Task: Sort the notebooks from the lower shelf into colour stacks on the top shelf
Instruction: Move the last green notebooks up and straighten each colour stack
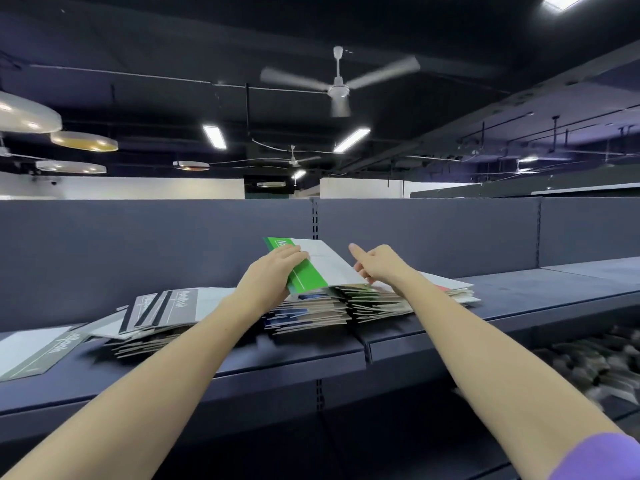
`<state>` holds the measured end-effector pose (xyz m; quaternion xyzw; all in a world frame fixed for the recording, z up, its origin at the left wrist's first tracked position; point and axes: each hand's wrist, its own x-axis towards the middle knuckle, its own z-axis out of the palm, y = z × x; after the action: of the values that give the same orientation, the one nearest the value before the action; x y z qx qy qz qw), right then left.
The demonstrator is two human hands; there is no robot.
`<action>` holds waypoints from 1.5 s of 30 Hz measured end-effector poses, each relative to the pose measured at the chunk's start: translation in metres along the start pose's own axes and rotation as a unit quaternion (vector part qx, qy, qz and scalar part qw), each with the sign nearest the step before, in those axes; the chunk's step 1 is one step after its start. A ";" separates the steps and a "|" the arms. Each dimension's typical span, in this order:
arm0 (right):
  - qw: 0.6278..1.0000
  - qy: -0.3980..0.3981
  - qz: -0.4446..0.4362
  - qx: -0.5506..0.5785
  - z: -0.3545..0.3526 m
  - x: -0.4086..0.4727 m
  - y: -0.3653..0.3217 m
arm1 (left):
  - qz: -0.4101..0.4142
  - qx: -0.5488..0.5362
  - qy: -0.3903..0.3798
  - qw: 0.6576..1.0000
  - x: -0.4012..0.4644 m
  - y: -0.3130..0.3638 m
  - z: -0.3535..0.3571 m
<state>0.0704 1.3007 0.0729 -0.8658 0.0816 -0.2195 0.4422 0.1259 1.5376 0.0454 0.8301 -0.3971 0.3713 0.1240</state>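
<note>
A white ceiling fan [337, 85] hangs from the black ceiling [138, 36]. Left of the fan glow round pendant lamps [84, 141]; below it run fluorescent strip lights [351, 139] and a white wall [121, 188].

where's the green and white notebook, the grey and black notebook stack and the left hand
green and white notebook [308, 277]: head view, on its green spine band
grey and black notebook stack [166, 308]: head view, top cover
left hand [273, 268]: head view, back of hand
</note>
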 end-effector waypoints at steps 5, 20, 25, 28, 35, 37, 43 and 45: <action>0.999 -0.025 -0.021 0.037 -0.006 -0.003 0.008 | 0.000 -0.013 -0.008 1.000 0.010 0.017 0.006; 0.976 0.106 0.113 -0.155 -0.024 0.009 0.053 | -0.001 -0.008 -0.007 1.000 0.013 0.037 0.022; 0.987 0.101 0.045 -0.120 -0.023 -0.001 0.058 | 0.039 -0.034 0.006 0.999 0.013 0.056 0.017; 0.988 0.145 0.040 -0.034 -0.024 -0.014 0.065 | 0.061 -0.060 0.023 0.996 0.013 0.076 0.011; 0.967 0.227 0.084 -0.081 -0.024 -0.079 0.101 | 0.161 -0.137 -0.030 0.977 -0.010 0.139 0.022; 0.966 0.214 0.096 -0.112 -0.020 -0.112 0.117 | 0.174 -0.153 -0.067 0.970 -0.029 0.152 0.036; 0.967 0.128 0.157 -0.158 0.031 -0.212 0.175 | 0.147 -0.150 -0.243 0.947 -0.111 0.165 0.098; 0.967 0.098 0.175 -0.154 0.055 -0.237 0.191 | 0.128 -0.148 -0.279 0.940 -0.146 0.156 0.117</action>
<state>-0.1053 1.3065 -0.1809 -0.8699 0.3082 -0.2074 0.3245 0.0091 1.4597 -0.1538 0.8148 -0.5692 0.0744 0.0805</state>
